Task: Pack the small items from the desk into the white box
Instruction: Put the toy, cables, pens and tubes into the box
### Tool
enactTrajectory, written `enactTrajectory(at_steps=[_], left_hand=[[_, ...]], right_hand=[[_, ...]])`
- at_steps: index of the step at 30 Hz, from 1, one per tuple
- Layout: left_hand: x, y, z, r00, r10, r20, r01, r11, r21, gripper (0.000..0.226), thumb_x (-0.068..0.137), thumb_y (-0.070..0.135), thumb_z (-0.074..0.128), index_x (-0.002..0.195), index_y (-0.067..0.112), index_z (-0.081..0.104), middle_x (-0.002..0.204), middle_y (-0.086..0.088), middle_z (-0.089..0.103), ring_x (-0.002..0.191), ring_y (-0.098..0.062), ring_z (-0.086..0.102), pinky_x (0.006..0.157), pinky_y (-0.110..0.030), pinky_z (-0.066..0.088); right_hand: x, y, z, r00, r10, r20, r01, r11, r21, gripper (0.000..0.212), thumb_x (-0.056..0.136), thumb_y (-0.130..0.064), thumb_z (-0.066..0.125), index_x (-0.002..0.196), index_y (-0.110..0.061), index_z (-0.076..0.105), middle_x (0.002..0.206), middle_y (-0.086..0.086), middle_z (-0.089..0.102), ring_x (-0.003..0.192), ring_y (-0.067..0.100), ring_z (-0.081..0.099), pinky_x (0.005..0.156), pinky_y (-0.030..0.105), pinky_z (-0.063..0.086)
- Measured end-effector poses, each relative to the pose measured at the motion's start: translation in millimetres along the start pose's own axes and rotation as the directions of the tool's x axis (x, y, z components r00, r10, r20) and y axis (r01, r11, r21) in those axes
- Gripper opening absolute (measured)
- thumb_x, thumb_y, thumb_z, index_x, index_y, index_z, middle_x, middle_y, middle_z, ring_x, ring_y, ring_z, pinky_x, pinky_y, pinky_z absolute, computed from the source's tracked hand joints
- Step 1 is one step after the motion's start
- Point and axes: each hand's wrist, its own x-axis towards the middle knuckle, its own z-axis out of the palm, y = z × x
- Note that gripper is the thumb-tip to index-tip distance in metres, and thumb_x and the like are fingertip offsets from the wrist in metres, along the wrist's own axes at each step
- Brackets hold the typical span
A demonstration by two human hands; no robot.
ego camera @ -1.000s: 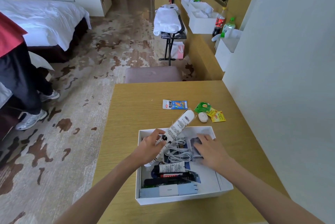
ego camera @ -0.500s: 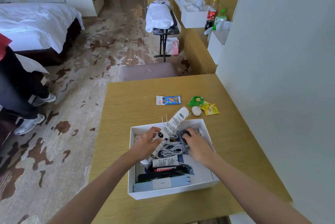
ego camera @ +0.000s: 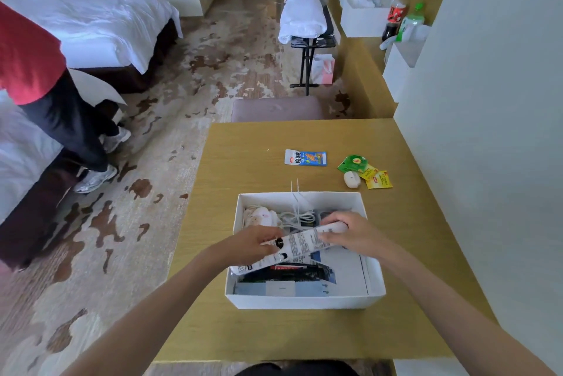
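The white box (ego camera: 304, 302) stands on the wooden desk (ego camera: 243, 168). Both hands hold a long white tube (ego camera: 300, 243) with printed text, lying nearly level across the box. My left hand (ego camera: 249, 246) grips its lower left end and my right hand (ego camera: 350, 234) grips its cap end. Inside the box lie a coiled white cable (ego camera: 297, 217), a pale plush item (ego camera: 259, 215) and dark packets (ego camera: 289, 273). On the desk beyond the box lie a blue-and-white sachet (ego camera: 305, 158), green and yellow tea bags (ego camera: 365, 170) and a small white case (ego camera: 352, 179).
The white wall (ego camera: 487, 132) runs along the desk's right edge. A padded stool (ego camera: 275, 109) stands past the desk's far edge. A person in a red top (ego camera: 27, 56) stands at the left by the bed (ego camera: 100, 22). Bottles and white boxes sit on the far counter (ego camera: 365, 49).
The tube has swung from pointing up and away to lying almost flat across the box. My right hand left the box's contents and took hold of the tube's cap end.
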Motion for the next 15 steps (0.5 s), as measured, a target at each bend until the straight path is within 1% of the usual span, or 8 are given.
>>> enactTrajectory(at_steps=[1, 3, 5, 7, 9, 11, 13, 15], left_hand=[[-3, -2, 3, 1.0, -0.02, 0.02, 0.019, 0.999, 0.029, 0.037, 0.096, 0.028, 0.049, 0.132, 0.032, 0.05, 0.124, 0.006, 0.059, 0.094, -0.003, 0.051, 0.072, -0.013, 0.038], [-7, -2, 10, 0.997, -0.051, 0.058, 0.048, 0.998, 0.048, 0.035, 0.097, 0.028, 0.045, 0.131, 0.035, 0.05, 0.125, 0.006, 0.058, 0.091, -0.003, 0.052, 0.072, -0.017, 0.041], [-9, 3, 19, 0.993, -0.047, 0.105, 0.038, 0.996, 0.083, 0.035, 0.097, 0.023, 0.044, 0.13, 0.032, 0.052, 0.13, 0.005, 0.056, 0.105, -0.009, 0.054, 0.087, -0.025, 0.046], [-9, 9, 28, 0.991, -0.017, 0.134, -0.006, 0.986, 0.167, 0.034, 0.097, 0.02, 0.044, 0.129, 0.026, 0.055, 0.13, 0.001, 0.057, 0.116, -0.016, 0.052, 0.098, -0.035, 0.043], [-8, 11, 35, 0.989, 0.001, 0.149, -0.041, 0.964, 0.261, 0.035, 0.096, 0.015, 0.043, 0.128, 0.023, 0.056, 0.124, -0.005, 0.059, 0.112, -0.021, 0.053, 0.094, -0.036, 0.044], [-8, 9, 39, 0.986, -0.045, 0.162, -0.008, 0.95, 0.313, 0.046, 0.091, 0.004, 0.039, 0.131, 0.024, 0.053, 0.126, -0.007, 0.056, 0.113, -0.023, 0.051, 0.09, -0.032, 0.042], [-10, 8, 41, 0.989, -0.072, 0.126, 0.024, 0.938, 0.345, 0.057, 0.085, -0.004, 0.038, 0.13, 0.026, 0.054, 0.127, -0.006, 0.054, 0.113, -0.022, 0.051, 0.085, -0.028, 0.041], [-9, 8, 38, 0.998, -0.049, 0.033, 0.034, 0.933, 0.358, 0.055, 0.083, -0.005, 0.04, 0.125, 0.026, 0.058, 0.122, -0.004, 0.058, 0.11, -0.021, 0.053, 0.083, -0.029, 0.043]], right_hand=[[-1, 5, 2, 0.999, -0.036, 0.035, 0.04, 0.994, -0.103, 0.026, 0.079, -0.042, 0.073, 0.099, -0.027, 0.066, 0.093, -0.011, 0.068, 0.079, 0.002, 0.064, 0.062, 0.022, 0.05], [-4, 12, 3, 0.99, -0.044, 0.136, 0.073, 0.973, -0.221, 0.024, 0.078, -0.049, 0.071, 0.086, -0.027, 0.064, 0.083, -0.011, 0.066, 0.072, 0.003, 0.06, 0.061, 0.024, 0.044], [-7, 13, 2, 0.954, 0.02, 0.298, 0.098, 0.922, -0.375, 0.025, 0.079, -0.054, 0.068, 0.082, -0.03, 0.061, 0.078, -0.013, 0.06, 0.069, 0.004, 0.054, 0.058, 0.022, 0.038], [-8, 11, 5, 0.896, 0.121, 0.426, 0.146, 0.828, -0.541, 0.027, 0.084, -0.054, 0.063, 0.092, -0.028, 0.063, 0.08, -0.016, 0.055, 0.07, 0.003, 0.051, 0.058, 0.021, 0.035], [-7, 7, 10, 0.831, 0.199, 0.52, 0.229, 0.73, -0.644, 0.034, 0.092, -0.05, 0.055, 0.105, -0.02, 0.064, 0.091, -0.011, 0.06, 0.071, 0.005, 0.049, 0.057, 0.021, 0.034], [-7, 1, 13, 0.791, 0.244, 0.562, 0.269, 0.686, -0.676, 0.04, 0.097, -0.046, 0.048, 0.113, -0.014, 0.063, 0.108, 0.001, 0.064, 0.077, 0.011, 0.053, 0.061, 0.024, 0.037], [-8, -2, 12, 0.781, 0.256, 0.57, 0.277, 0.675, -0.683, 0.043, 0.098, -0.046, 0.043, 0.121, -0.014, 0.06, 0.119, 0.005, 0.063, 0.094, 0.018, 0.058, 0.071, 0.028, 0.041], [-8, -2, 7, 0.809, 0.21, 0.549, 0.273, 0.692, -0.668, 0.042, 0.099, -0.046, 0.042, 0.126, -0.018, 0.057, 0.126, 0.002, 0.06, 0.107, 0.02, 0.057, 0.08, 0.03, 0.042]])
